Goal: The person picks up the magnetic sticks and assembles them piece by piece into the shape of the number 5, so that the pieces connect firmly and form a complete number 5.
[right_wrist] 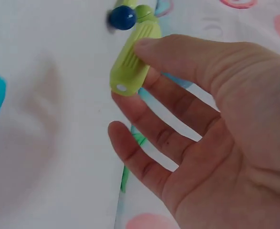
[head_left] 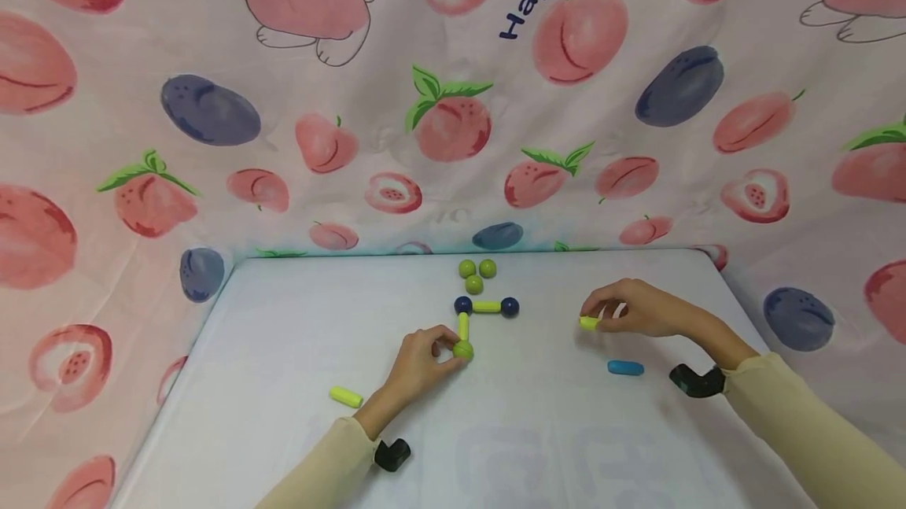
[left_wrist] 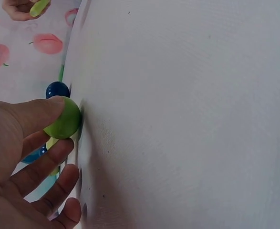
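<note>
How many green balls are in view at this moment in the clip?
4. In the head view's far cluster: a left ball, a right ball and a nearer ball. The left grip pinches the fourth ball.

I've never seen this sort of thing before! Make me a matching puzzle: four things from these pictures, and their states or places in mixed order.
Things
1. Left hand
2. Right hand
3. Blue stick
4. Two dark blue balls

States or places
A. Lying by itself on the white table
B. At the two ends of a lying yellow stick
C. Pinching a green ball
D. Holding another yellow stick

Pairs: 1-C, 2-D, 3-A, 4-B
</note>
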`<state>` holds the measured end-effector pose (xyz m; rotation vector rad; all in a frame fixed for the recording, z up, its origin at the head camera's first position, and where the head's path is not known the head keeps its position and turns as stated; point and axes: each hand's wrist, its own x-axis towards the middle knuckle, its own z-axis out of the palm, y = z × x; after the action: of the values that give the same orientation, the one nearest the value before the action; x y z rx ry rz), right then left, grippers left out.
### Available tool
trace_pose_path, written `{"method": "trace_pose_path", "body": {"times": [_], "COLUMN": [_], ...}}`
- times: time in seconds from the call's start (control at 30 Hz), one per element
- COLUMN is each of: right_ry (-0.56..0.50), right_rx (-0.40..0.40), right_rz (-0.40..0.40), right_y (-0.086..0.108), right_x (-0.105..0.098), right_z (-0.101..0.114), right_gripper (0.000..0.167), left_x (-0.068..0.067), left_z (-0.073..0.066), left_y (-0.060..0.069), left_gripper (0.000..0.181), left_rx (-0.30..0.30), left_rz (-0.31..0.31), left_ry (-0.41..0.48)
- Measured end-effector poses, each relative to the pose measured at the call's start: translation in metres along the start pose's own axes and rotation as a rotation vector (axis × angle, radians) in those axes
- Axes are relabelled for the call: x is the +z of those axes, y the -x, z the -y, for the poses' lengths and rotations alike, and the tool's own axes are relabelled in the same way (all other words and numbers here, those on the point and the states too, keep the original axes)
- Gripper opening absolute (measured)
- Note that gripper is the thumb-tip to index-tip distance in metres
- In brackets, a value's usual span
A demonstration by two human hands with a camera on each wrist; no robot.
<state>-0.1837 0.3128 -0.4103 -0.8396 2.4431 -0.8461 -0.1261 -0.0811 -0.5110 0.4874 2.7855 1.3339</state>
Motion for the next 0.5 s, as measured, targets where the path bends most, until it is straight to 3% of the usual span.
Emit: {"method": "trace_pose_path", "body": {"times": [0.5], "right_ry": [-0.052], "right_rx": [-0.034], "right_rz": [-0.026], "right_y": [-0.028], "right_x": [0.018], "right_z": [0.011], "right_gripper": [0.021], "left_x": [0.001], "left_z": [0.001], "left_y": [0.000], "left_gripper": [0.027], "left_rx": [0.033], "left_rz": [-0.010], "left_ry": [-0.016]}}
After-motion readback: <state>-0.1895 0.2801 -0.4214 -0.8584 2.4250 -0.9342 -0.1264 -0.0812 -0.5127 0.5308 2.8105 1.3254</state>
